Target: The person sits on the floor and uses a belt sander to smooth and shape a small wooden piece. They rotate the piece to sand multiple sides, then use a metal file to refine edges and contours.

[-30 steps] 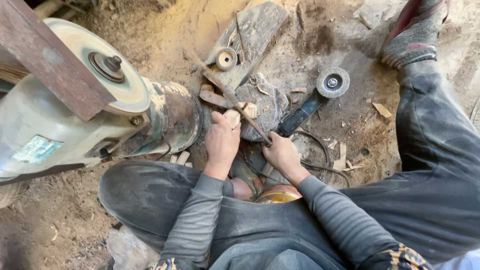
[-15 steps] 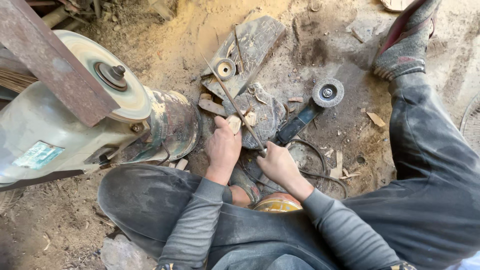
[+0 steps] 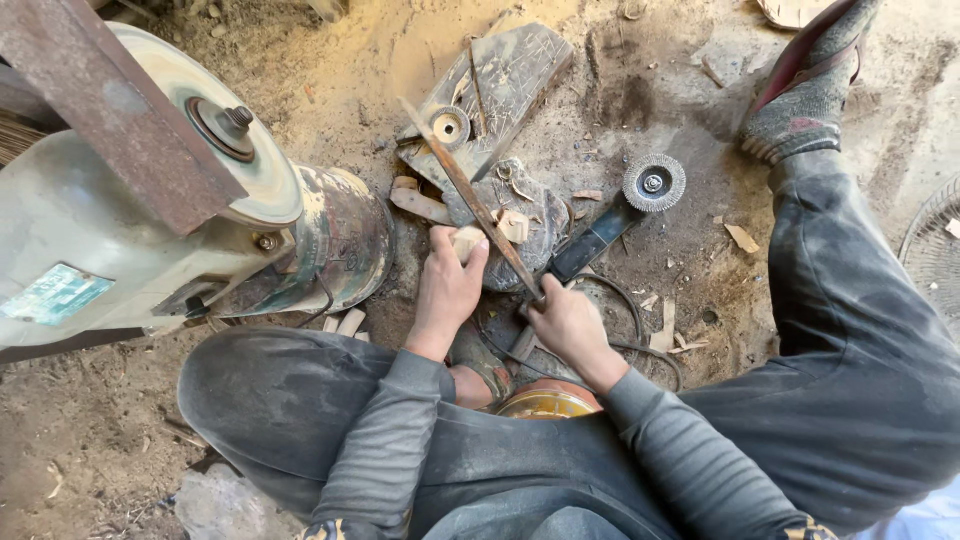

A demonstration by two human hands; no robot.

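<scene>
In the middle of the frame, the left hand (image 3: 447,290) pinches a small wood piece (image 3: 467,241). The right hand (image 3: 566,322) grips a long rusty file (image 3: 470,200) tight. The file could slip and scrape those close fingers.

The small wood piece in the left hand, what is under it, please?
Under the small wood piece a dark stone block shows. The long file lies across it. The left hand hides the contact.

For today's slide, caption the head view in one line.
Left hand steadies a small wooden piece while right hand works a long file.
</scene>
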